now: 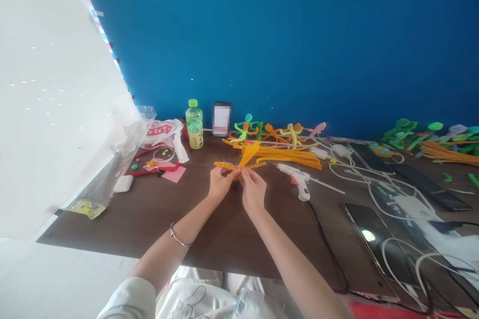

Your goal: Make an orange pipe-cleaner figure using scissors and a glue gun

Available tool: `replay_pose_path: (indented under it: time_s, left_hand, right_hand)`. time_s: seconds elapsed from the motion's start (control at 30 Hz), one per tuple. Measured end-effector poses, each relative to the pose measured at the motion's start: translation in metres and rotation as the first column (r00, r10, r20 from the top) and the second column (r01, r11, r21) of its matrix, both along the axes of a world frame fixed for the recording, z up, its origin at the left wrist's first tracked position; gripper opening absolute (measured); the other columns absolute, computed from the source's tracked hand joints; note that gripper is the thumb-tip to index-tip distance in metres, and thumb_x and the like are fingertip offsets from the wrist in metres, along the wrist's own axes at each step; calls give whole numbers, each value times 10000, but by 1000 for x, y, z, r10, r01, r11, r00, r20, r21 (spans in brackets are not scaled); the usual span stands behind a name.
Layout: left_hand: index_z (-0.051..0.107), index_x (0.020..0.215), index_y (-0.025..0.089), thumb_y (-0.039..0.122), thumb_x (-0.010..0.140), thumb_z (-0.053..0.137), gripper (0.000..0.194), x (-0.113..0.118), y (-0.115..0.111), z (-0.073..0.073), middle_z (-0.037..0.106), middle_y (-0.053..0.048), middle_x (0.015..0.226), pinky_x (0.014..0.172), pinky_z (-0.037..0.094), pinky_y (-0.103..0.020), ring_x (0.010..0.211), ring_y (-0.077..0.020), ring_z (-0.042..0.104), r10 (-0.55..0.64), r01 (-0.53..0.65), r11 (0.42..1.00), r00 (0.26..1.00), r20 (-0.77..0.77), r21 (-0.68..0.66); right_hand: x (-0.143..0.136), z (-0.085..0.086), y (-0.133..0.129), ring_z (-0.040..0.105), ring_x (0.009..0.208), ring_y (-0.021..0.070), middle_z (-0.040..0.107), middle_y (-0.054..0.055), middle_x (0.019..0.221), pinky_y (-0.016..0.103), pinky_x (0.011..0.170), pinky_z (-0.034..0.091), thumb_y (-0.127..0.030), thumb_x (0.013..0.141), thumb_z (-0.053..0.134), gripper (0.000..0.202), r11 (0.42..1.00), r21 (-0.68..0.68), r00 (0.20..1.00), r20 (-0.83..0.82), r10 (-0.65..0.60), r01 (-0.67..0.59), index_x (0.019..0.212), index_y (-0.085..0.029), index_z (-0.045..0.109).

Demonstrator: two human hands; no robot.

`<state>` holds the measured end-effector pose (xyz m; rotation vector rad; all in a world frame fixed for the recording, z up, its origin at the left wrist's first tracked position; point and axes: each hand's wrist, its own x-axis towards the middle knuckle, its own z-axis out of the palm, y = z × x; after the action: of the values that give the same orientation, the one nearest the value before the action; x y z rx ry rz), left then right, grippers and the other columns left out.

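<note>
Orange fuzzy stems [250, 153] meet between my fingertips, one part fanning upward and others sticking out left and right. My left hand [222, 183] pinches them from the left, with a silver bangle on that wrist. From the right, my right hand [253, 187] closes on the same stems, its fingertips almost touching those of the left. A bundle of loose orange stems [292, 156] lies just behind the hands. The white glue gun [299, 179] rests on its side to the right of my right hand.
On the dark table [168, 229] stand a green-capped bottle [194, 127], an upright phone [222, 120] and small fuzzy figures [293, 134]. Plastic bags [164, 132] and a white case [123, 184] lie left. Right are phones [377, 239], white cables [374, 179] and more green stems [402, 132].
</note>
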<state>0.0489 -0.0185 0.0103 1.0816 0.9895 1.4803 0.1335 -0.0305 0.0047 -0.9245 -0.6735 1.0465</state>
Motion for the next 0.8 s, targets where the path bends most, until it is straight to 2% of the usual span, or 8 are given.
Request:
replay_pose_path:
  time_s: [0.27, 0.43, 0.5, 0.57, 0.67, 0.8]
  left_hand:
    - [652, 670, 125, 285, 585, 712, 190, 0, 0, 4, 654, -36, 647, 619, 493, -257, 638, -160, 612, 48, -50, 998, 998, -51, -28]
    - [650, 637, 126, 304, 572, 723, 203, -2, 1, 0, 650, -35, 635, 609, 478, -258, 627, -158, 602, 50, -51, 999, 997, -59, -6]
    - [642, 662, 123, 302, 559, 737, 227, -2, 2, -1, 649, -34, 639, 626, 478, -267, 628, -156, 604, 41, -40, 998, 999, 23, -38]
    - [626, 722, 124, 289, 549, 751, 269, -3, 4, -1, 648, -30, 650, 652, 479, -280, 629, -149, 607, 12, 9, 994, 981, 191, -106]
    - [597, 734, 130, 261, 561, 754, 268, -4, 8, -2, 629, -17, 667, 649, 472, -263, 621, -118, 596, -36, 130, 973, 902, 430, -193]
    - [595, 744, 147, 233, 656, 693, 157, -8, 13, -4, 588, -4, 696, 623, 475, -228, 600, -81, 560, -99, 279, 930, 818, 567, -240]
  right_hand:
    - [4, -4, 1, 534, 639, 139, 578, 5, 704, 284, 619, 444, -346, 701, 617, 185, 994, 92, 956, 282, -78, 54, 680, -164, 592]
    - [8, 3, -1, 541, 670, 154, 583, 26, 744, 288, 642, 444, -359, 730, 569, 199, 988, 124, 846, 514, -139, 87, 664, -171, 581]
    - [9, 5, -1, 545, 679, 161, 592, 34, 747, 288, 638, 449, -388, 735, 561, 230, 991, 116, 825, 552, -120, 66, 661, -172, 590]
    - [11, 6, 1, 555, 691, 165, 613, 43, 774, 291, 642, 458, -423, 752, 539, 269, 995, 93, 845, 531, -64, 17, 709, -169, 618]
    - [14, 3, 5, 575, 749, 173, 643, 59, 874, 306, 682, 468, -437, 760, 531, 304, 997, 69, 897, 442, 2, -36, 824, -164, 649]
    - [17, 1, 8, 580, 793, 184, 653, 55, 913, 315, 697, 466, -389, 700, 603, 254, 999, 25, 910, 415, 16, -29, 823, -175, 665]
